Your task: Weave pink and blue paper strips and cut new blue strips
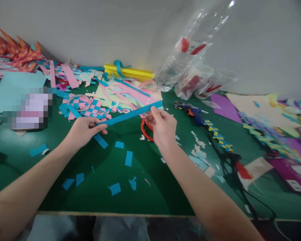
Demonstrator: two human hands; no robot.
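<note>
A long blue paper strip [129, 114] is stretched between my two hands, above the green table. My left hand [84, 130] pinches its left end between thumb and fingers. At the other end, my right hand [163, 125] grips the strip the same way, a bit higher, so the strip slants up to the right. Partly hidden behind my right hand are scissors with red handles [143, 130]. Another blue strip [100, 140] lies on the table below my left hand. Small blue paper scraps [128, 158] are scattered nearer the table's front edge.
Woven paper pieces and cut strips [90, 105] pile up at the back, beside a yellow folded piece [130, 72]. A plastic bottle [183, 50] and plastic cups [194, 80] stand against the wall. On the right lie a glue gun [197, 115], its cable and pale scraps [199, 155].
</note>
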